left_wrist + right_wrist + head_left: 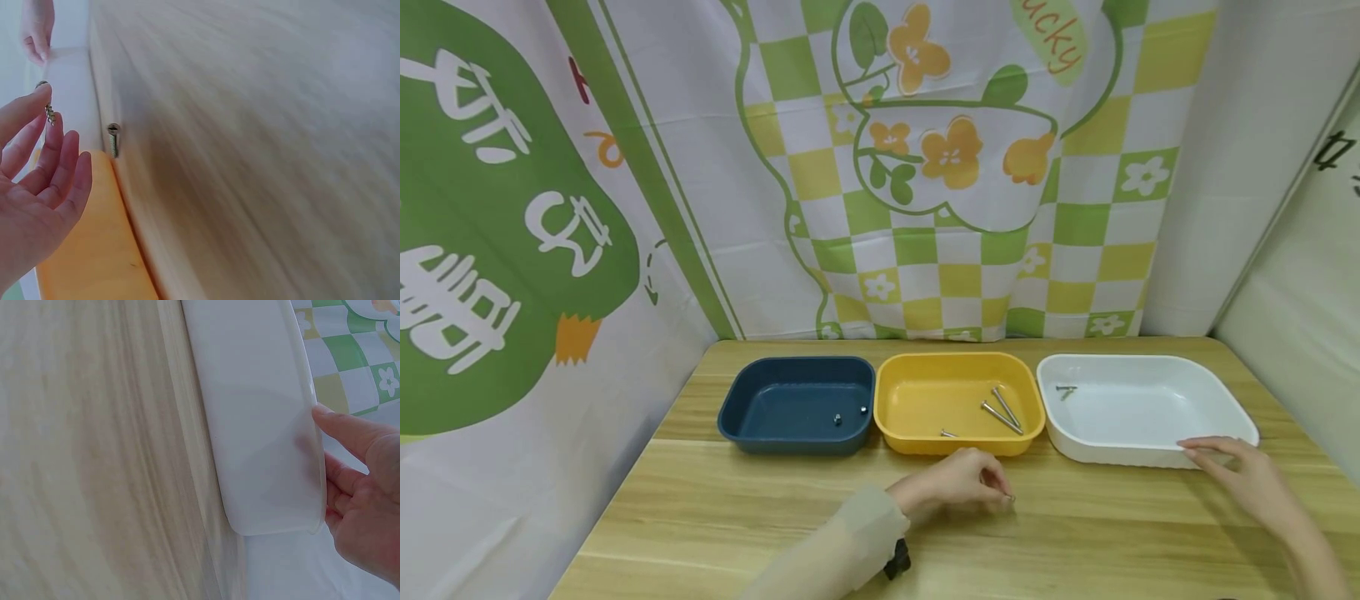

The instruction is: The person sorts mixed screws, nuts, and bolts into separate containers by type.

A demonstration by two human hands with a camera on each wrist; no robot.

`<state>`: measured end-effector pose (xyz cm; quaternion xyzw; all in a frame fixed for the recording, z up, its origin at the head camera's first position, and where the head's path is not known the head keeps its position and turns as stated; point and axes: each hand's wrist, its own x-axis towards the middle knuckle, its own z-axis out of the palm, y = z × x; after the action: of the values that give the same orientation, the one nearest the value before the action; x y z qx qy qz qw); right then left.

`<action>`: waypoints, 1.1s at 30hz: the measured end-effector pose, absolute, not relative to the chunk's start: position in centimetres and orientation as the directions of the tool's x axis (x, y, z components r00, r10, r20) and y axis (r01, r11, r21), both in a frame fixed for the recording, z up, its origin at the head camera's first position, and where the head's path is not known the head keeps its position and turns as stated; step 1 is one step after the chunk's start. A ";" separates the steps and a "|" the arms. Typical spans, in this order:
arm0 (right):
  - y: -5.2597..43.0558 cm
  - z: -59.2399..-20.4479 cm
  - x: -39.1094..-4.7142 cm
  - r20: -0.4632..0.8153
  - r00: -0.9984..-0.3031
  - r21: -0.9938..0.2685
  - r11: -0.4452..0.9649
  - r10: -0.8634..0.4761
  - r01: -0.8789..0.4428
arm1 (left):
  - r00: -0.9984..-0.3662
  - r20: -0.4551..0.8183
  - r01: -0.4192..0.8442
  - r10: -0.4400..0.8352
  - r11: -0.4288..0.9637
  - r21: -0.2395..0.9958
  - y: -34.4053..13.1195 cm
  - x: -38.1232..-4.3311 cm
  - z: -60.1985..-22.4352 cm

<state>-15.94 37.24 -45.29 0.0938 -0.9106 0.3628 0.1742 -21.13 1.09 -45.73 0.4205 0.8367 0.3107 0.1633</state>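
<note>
My left hand (958,479) is over the tabletop in front of the yellow tray (955,446). Its thumb and forefinger pinch a small screw (50,112), point downward in the left wrist view. A second screw (113,140) shows beyond the fingers, beside the yellow tray's edge. On the right, my right hand (1255,483) holds the near rim of the white tray (1120,454) between thumb and fingers. In the right wrist view the thumb (337,425) touches the rim, and fingertips show faintly through the tray's wall.
Two long bolts (1002,417) and a smaller screw (949,433) lie in the yellow tray. The dark blue tray (797,446) at left has small nuts (838,419). Small screws (1066,390) lie in the white tray. A patterned curtain (925,275) hangs behind the wooden table (715,517).
</note>
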 end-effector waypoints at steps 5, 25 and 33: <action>37.2 -45.3 -15.9 0.386 -0.922 -0.628 0.720 -0.041 -0.295 | -0.592 0.039 0.622 0.805 0.426 0.657 1.4 -21.1 -45.3; 37.3 -45.4 -15.9 0.358 -0.933 -0.643 0.716 -0.033 -0.272 | -0.690 0.125 0.544 0.713 0.397 0.739 3.9 -20.6 -44.0; 37.3 -45.5 -15.9 0.375 -0.926 -0.637 0.716 -0.037 -0.287 | -0.700 0.212 0.582 0.682 0.373 0.722 5.1 -20.5 -43.6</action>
<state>-15.88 37.31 -45.52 0.0889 -0.9104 0.3665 0.1702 -20.52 5.13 -43.60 0.3825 0.8263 0.4088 0.0608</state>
